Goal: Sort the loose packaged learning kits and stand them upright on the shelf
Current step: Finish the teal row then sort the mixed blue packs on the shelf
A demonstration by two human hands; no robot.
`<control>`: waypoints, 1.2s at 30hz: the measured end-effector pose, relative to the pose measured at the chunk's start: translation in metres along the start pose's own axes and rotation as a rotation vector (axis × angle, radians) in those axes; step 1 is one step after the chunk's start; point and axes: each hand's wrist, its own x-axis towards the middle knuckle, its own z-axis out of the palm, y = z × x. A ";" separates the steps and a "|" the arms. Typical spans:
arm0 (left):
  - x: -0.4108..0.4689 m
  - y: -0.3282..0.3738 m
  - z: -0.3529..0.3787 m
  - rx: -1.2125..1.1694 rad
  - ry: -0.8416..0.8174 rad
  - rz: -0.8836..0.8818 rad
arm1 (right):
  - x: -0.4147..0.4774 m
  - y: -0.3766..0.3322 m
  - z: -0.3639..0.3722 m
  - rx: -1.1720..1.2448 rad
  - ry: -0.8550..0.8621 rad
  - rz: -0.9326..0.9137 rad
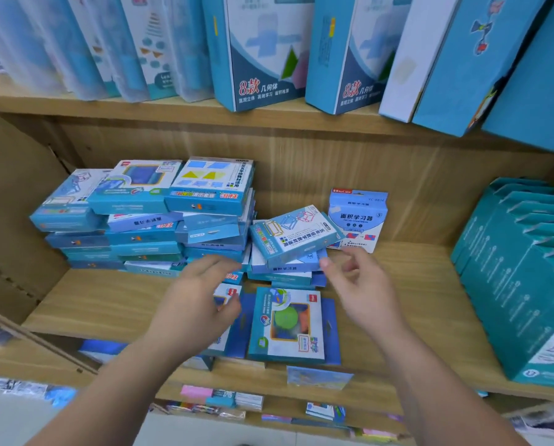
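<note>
We face a shelf (398, 284) of pale wood with a fine straight grain. Its upper board (172, 119) runs across the top of our view and throws a soft shadow on the back panel (366, 162), which is of the same wood. On the left we see a sheet of brown cardboard (11, 194) as the side wall, creased and torn along its edges. Below, a lower board (282, 401) shows, and under it a pale floor (188, 431). The light is bright and even.
</note>
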 end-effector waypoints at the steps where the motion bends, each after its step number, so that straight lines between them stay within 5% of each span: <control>1: 0.011 0.010 0.000 -0.017 0.003 0.051 | 0.009 -0.006 -0.001 0.120 0.012 0.082; 5: 0.055 0.035 0.009 0.010 -0.056 0.252 | 0.031 -0.025 0.007 0.240 0.003 0.204; 16: 0.093 0.032 0.039 0.253 -0.225 0.339 | 0.045 -0.036 0.035 0.461 0.130 0.381; 24: 0.108 0.048 0.032 -0.073 -0.124 0.322 | 0.037 -0.047 -0.003 0.807 0.133 0.291; 28: 0.118 0.077 0.030 -0.266 -0.101 0.205 | 0.036 -0.029 -0.048 0.752 0.122 0.202; 36: 0.128 0.166 0.080 -0.672 -0.398 -0.052 | 0.046 0.037 -0.107 0.656 0.136 0.115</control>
